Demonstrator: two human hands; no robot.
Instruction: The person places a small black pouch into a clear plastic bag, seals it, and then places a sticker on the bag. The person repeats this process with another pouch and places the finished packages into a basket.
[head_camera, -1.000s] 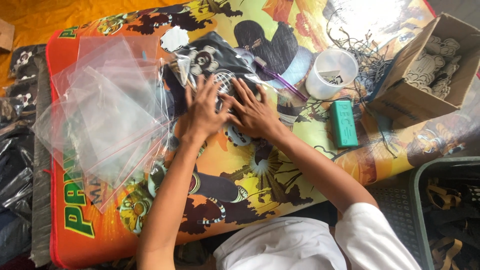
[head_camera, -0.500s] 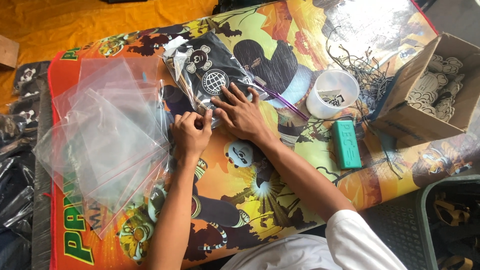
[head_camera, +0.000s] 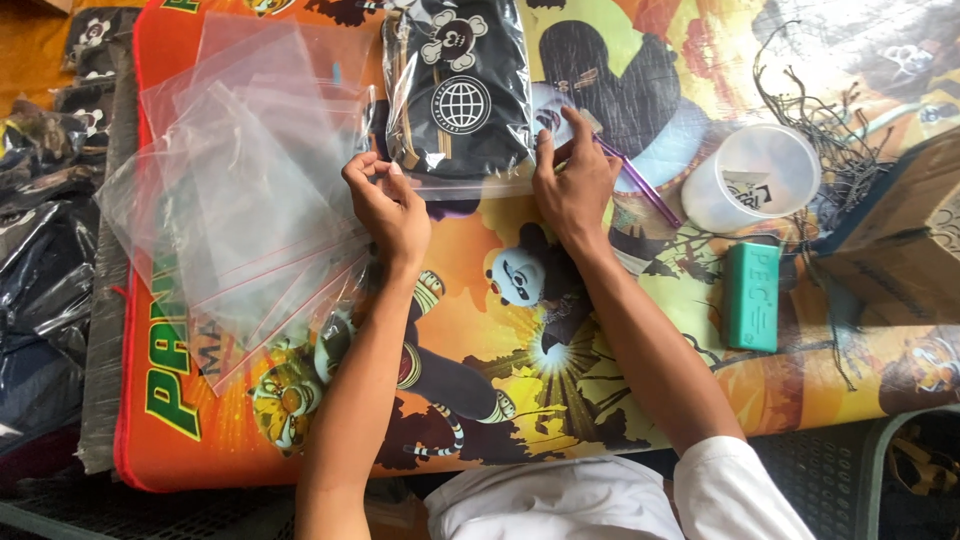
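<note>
pinching one bagged black garment (head_camera: 460, 95), two hands: left hand (head_camera: 385, 205), right hand (head_camera: 572, 185)

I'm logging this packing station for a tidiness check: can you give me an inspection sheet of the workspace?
Surface: colourful cartoon-print mat, creased.
Job's things: clear bag holding a dark printed garment, open edge toward the person; stack of empty clear bags fanned at left.
Clutter: white plastic cup, green block, purple stick, cardboard box.
Grippers: left hand and right hand pinch the bag's open edge.
Cables: loose dark strings by the cup.
Surroundings: dark bagged items at left.
</note>
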